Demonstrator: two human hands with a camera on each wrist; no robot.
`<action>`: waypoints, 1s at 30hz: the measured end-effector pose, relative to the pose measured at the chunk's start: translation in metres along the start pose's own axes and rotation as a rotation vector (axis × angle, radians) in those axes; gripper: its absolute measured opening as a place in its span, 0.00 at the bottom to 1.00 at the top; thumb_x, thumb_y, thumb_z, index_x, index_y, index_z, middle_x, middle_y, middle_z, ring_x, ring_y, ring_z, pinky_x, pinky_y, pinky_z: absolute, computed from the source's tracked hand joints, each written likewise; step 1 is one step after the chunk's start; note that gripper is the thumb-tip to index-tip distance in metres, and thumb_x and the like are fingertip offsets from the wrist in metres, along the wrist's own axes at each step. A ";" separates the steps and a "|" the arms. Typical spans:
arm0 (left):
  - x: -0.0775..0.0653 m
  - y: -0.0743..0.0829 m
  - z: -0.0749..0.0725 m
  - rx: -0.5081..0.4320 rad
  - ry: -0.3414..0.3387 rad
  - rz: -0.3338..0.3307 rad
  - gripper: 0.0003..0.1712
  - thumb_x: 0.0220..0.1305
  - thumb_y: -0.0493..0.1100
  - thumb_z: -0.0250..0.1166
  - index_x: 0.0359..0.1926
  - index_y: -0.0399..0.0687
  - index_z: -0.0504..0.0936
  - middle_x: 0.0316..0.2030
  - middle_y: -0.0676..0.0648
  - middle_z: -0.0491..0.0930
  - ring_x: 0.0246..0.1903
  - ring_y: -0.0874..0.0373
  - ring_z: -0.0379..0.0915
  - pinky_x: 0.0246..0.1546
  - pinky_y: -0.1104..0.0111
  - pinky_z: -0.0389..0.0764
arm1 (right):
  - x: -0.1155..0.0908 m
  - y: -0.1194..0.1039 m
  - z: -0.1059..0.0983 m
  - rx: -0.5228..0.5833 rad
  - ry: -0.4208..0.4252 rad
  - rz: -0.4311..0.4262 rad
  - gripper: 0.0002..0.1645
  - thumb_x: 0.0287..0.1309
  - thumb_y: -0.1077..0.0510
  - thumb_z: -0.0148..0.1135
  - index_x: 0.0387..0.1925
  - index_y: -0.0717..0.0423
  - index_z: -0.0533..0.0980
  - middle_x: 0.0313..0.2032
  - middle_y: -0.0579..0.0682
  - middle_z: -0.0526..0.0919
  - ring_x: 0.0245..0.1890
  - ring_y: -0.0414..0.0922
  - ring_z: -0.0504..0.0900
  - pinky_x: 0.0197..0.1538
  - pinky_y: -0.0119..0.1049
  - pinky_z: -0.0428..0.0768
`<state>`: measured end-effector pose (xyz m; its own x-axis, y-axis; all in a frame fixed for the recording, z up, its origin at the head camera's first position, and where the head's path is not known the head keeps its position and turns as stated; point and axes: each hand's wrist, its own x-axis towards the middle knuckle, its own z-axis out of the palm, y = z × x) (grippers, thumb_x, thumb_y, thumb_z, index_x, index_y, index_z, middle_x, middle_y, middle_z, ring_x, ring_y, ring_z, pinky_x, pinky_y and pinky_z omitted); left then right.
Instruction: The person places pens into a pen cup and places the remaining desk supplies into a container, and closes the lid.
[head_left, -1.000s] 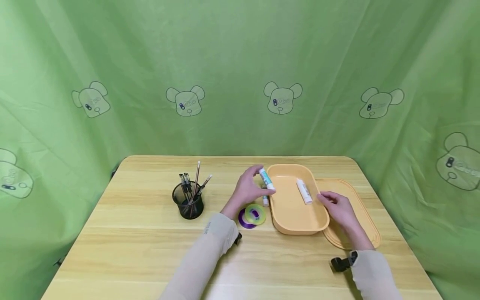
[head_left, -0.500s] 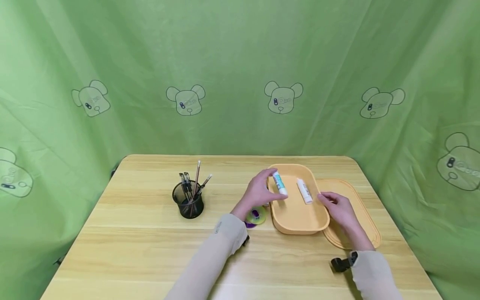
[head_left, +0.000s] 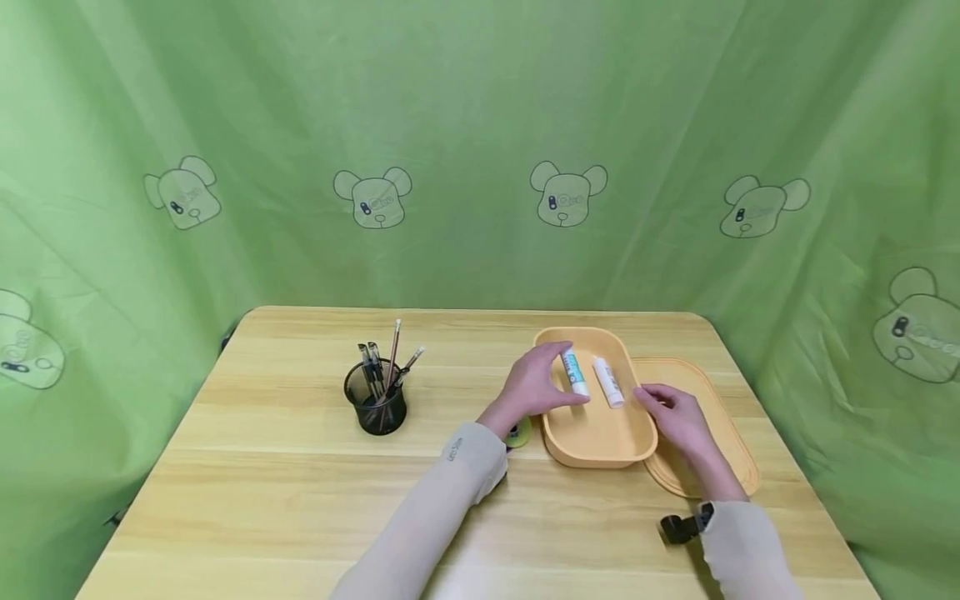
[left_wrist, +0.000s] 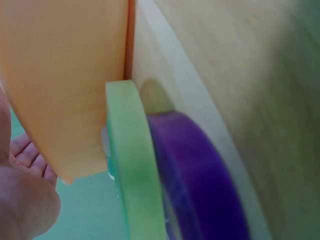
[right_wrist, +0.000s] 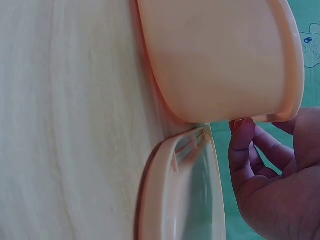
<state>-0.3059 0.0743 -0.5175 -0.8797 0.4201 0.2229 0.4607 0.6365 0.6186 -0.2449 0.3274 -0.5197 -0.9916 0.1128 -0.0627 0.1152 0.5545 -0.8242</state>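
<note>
My left hand (head_left: 534,383) is over the left part of an orange plastic box (head_left: 600,446). Between thumb and fingers it holds a white-and-teal glue stick (head_left: 575,372) by its two ends. Just right of it, a second glue stick (head_left: 608,383), mostly white, lies on the box floor. My right hand (head_left: 678,417) pinches the box's right rim; in the right wrist view its curled fingers (right_wrist: 242,145) touch the outer wall. The left wrist view shows the box's outside wall (left_wrist: 65,75) hiding most of the left hand.
A green tape roll (left_wrist: 132,165) and a purple tape roll (left_wrist: 200,175) are beside the box, partly behind my left wrist in the head view. The orange lid (head_left: 712,425) lies right of the box. A black mesh pen holder (head_left: 382,417) with pens and pencils stands left.
My left hand has carried the glue stick rightward, from the box's left rim to inside it, beside the other glue stick. The right hand stays at the rim.
</note>
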 end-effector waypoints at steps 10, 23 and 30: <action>0.004 0.000 0.006 0.108 -0.006 0.013 0.56 0.40 0.71 0.72 0.70 0.59 0.62 0.65 0.56 0.68 0.65 0.60 0.62 0.68 0.64 0.61 | 0.003 -0.001 -0.002 -0.009 -0.008 -0.011 0.37 0.64 0.37 0.53 0.58 0.65 0.72 0.52 0.63 0.77 0.39 0.32 0.74 0.38 0.23 0.78; 0.003 0.006 0.008 0.209 -0.042 0.003 0.59 0.38 0.68 0.75 0.71 0.57 0.61 0.65 0.55 0.68 0.65 0.58 0.61 0.69 0.64 0.59 | -0.002 -0.001 -0.001 0.005 0.003 -0.013 0.35 0.65 0.40 0.54 0.57 0.65 0.73 0.51 0.63 0.77 0.37 0.32 0.75 0.37 0.24 0.79; 0.003 0.006 0.009 0.180 -0.040 -0.005 0.56 0.41 0.65 0.76 0.70 0.57 0.61 0.65 0.55 0.69 0.64 0.59 0.62 0.68 0.65 0.60 | -0.003 -0.001 -0.001 0.001 0.011 -0.018 0.35 0.65 0.40 0.55 0.57 0.66 0.73 0.50 0.63 0.78 0.37 0.32 0.75 0.37 0.24 0.79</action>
<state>-0.3046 0.0850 -0.5196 -0.8783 0.4398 0.1874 0.4731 0.7427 0.4740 -0.2422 0.3273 -0.5188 -0.9928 0.1123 -0.0415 0.0973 0.5554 -0.8259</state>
